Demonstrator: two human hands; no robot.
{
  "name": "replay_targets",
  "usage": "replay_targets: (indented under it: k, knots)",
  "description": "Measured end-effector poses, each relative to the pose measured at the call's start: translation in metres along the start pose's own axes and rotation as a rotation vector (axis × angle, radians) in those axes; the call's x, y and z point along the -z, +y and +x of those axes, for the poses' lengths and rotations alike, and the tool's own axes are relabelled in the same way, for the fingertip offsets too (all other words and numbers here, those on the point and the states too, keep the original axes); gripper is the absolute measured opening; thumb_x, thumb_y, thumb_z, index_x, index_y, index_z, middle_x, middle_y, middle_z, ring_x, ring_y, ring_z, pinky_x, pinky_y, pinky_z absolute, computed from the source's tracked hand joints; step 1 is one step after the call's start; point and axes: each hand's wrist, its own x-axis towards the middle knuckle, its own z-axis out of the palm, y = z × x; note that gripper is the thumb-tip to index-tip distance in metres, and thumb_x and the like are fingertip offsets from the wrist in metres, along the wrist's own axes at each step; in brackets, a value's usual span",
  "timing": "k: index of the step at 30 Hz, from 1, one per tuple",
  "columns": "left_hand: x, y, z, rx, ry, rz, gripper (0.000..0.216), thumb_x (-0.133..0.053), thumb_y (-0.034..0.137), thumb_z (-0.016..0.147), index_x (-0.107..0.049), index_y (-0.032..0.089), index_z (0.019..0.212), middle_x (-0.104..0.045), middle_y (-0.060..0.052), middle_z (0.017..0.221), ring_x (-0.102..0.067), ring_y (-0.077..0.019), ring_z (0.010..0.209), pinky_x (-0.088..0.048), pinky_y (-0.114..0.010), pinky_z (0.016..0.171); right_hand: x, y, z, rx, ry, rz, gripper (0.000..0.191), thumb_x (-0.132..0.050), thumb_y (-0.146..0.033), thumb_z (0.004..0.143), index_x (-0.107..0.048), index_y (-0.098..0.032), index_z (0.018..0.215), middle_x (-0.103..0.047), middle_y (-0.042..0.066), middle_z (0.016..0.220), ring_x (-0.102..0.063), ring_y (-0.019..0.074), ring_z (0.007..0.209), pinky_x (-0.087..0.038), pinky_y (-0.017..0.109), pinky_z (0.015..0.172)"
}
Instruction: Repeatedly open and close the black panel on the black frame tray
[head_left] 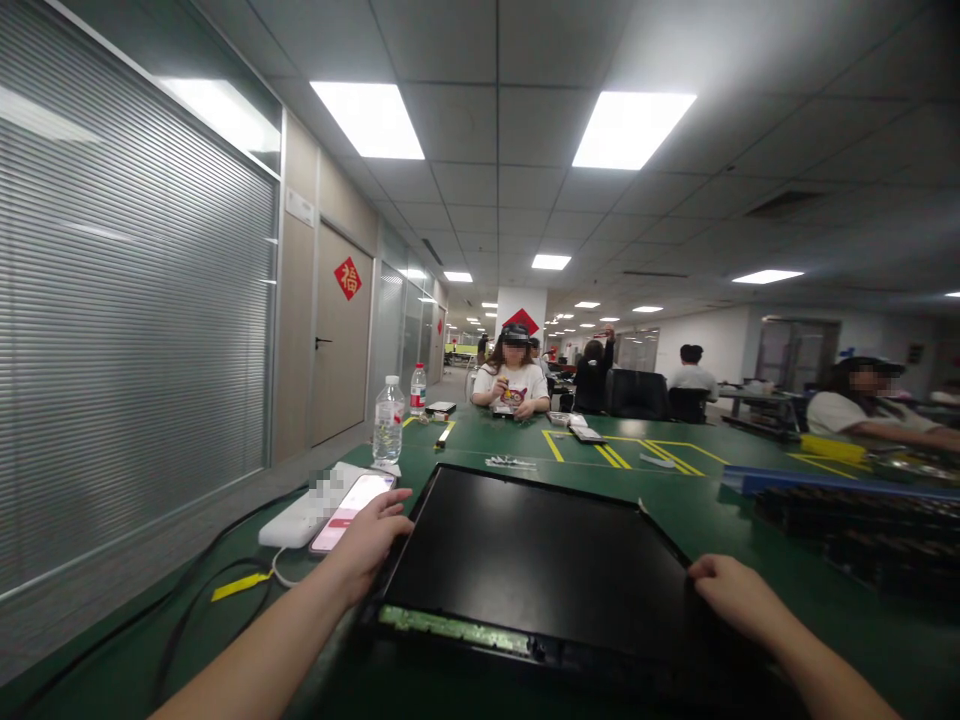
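A large black flat panel (540, 555) lies on the green table (675, 505) in front of me, with a strip of green circuit board (450, 628) along its near edge. My left hand (371, 535) grips the panel's left edge, fingers curled over it. My right hand (731, 590) holds the panel's right edge, fingers bent onto it. A phone (352, 510) with a lit screen lies just left of my left hand.
A white power bank (304, 515) with cables sits beside the phone. Two water bottles (388, 420) stand at the far left. Black trays (855, 525) are stacked at the right. Other people sit at the far side of the table (511, 385) and at the right (870, 405).
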Motion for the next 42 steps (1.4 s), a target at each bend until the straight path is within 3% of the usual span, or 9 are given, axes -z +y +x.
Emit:
replay_targets:
  k: [4,7,11,22,28,34,39,42]
  knots:
    - [-0.002,-0.005,0.005,0.109,-0.062,-0.098,0.057,-0.051,0.013,0.071,-0.035,0.021,0.125,-0.066,-0.008,0.097,-0.067,-0.0186,0.07,-0.054,-0.033,0.062,0.002,-0.002,-0.003,-0.004,-0.007,0.003,0.028,-0.044,-0.012,0.065,-0.068,-0.019,0.075,-0.07,0.007,0.086,-0.063,0.0215,0.085,-0.044,0.026,0.069]
    - [-0.004,-0.005,0.005,0.146,-0.056,-0.142,0.057,-0.052,0.014,0.073,-0.034,0.021,0.126,-0.068,-0.003,0.073,-0.065,-0.0178,0.056,-0.053,-0.032,0.058,0.004,-0.003,-0.004,-0.001,0.013,0.014,0.027,-0.045,-0.011,0.063,-0.069,-0.019,0.074,-0.07,0.007,0.085,-0.063,0.0215,0.085,-0.044,0.026,0.068]
    - [-0.007,-0.001,0.003,0.152,-0.042,-0.216,0.056,-0.051,0.011,0.074,-0.034,0.02,0.126,-0.065,0.001,0.061,-0.064,-0.0169,0.051,-0.052,-0.029,0.054,0.004,-0.003,-0.005,-0.005,0.023,0.023,0.026,-0.046,-0.011,0.063,-0.068,-0.02,0.071,-0.071,0.006,0.084,-0.063,0.0208,0.082,-0.044,0.025,0.066]
    - [-0.01,0.003,-0.002,0.152,-0.069,-0.281,0.067,-0.06,0.004,0.067,-0.035,0.021,0.128,-0.066,0.0,0.055,-0.065,-0.0233,0.049,-0.053,-0.035,0.05,-0.001,0.004,0.001,0.002,0.017,0.038,0.025,-0.045,-0.011,0.063,-0.067,-0.019,0.072,-0.07,0.006,0.083,-0.063,0.0207,0.081,-0.042,0.025,0.065]
    - [-0.007,-0.001,-0.002,0.163,-0.148,-0.34,0.071,-0.071,0.01,0.062,-0.04,0.018,0.125,-0.07,-0.005,0.063,-0.068,-0.026,0.062,-0.055,-0.039,0.061,-0.001,0.004,0.001,-0.01,0.018,0.049,0.025,-0.046,-0.011,0.062,-0.067,-0.019,0.071,-0.069,0.007,0.083,-0.062,0.0213,0.081,-0.042,0.026,0.066]
    - [-0.006,0.004,-0.01,0.172,-0.21,-0.285,0.051,-0.068,0.011,0.062,-0.054,0.012,0.111,-0.072,-0.008,0.068,-0.068,-0.026,0.064,-0.055,-0.039,0.062,-0.001,0.003,0.0,0.0,0.015,0.066,0.025,-0.046,-0.011,0.062,-0.068,-0.018,0.072,-0.07,0.008,0.083,-0.062,0.0224,0.082,-0.042,0.027,0.067]
    - [-0.006,0.007,-0.012,0.175,-0.238,-0.18,0.032,-0.06,0.007,0.059,-0.064,0.012,0.091,-0.071,-0.007,0.064,-0.067,-0.0231,0.059,-0.053,-0.03,0.052,0.001,0.001,-0.001,0.009,-0.001,0.044,0.023,-0.047,-0.013,0.062,-0.067,-0.018,0.072,-0.069,0.008,0.082,-0.062,0.0221,0.08,-0.042,0.027,0.066]
    - [-0.006,0.006,-0.01,0.257,-0.253,-0.168,0.019,-0.06,0.016,0.06,-0.066,0.012,0.078,-0.07,-0.007,0.059,-0.067,-0.0249,0.061,-0.053,-0.032,0.055,0.002,-0.003,-0.002,-0.001,-0.024,0.056,0.024,-0.047,-0.016,0.062,-0.067,-0.018,0.075,-0.07,0.008,0.084,-0.062,0.0221,0.081,-0.043,0.027,0.067]
